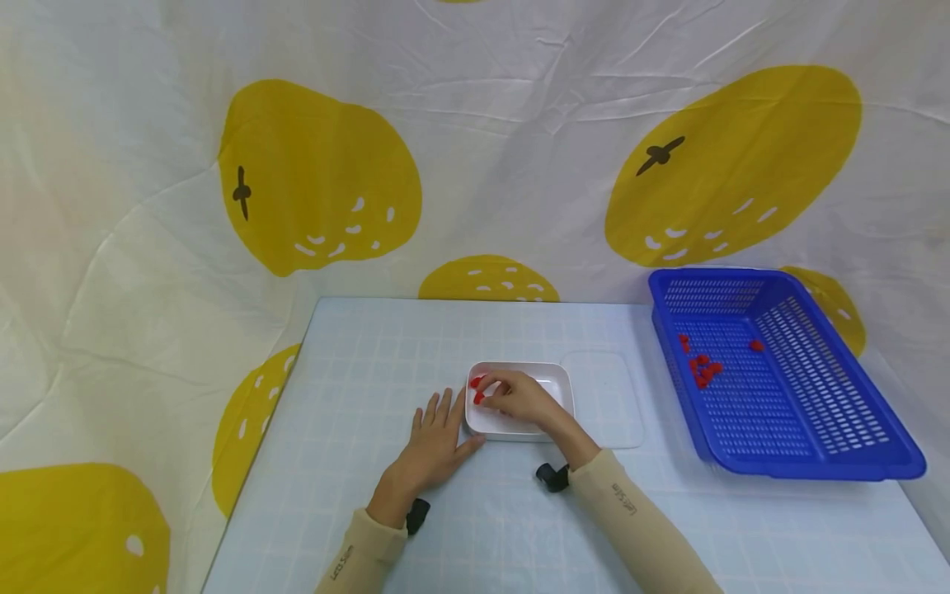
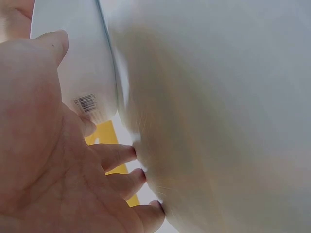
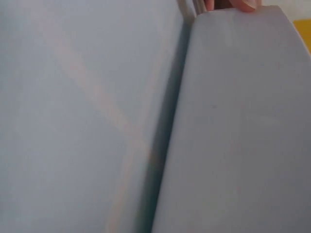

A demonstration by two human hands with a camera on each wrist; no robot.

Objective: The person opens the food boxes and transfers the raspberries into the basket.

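A shallow white rectangular container [image 1: 562, 394] stands on the table with several small red pieces [image 1: 476, 382] at its left end. My right hand [image 1: 525, 400] reaches over the container from the front right. Its thumb and forefinger are curled together at a red piece [image 1: 478, 398], pinching it low inside the left end. My left hand [image 1: 432, 452] rests on the table with fingers extended, its forefinger and thumb along the container's left corner. In the left wrist view a barcode label [image 2: 87, 103] shows on the container's outer wall beside the palm [image 2: 43, 160].
A blue slotted basket [image 1: 801, 466] at the right holds several more red pieces [image 1: 703, 373]. Between it and the container lies a clear flat lid [image 1: 604, 400]. Behind the table [image 1: 356, 355] hangs a white cloth with yellow fruit prints [image 1: 319, 177].
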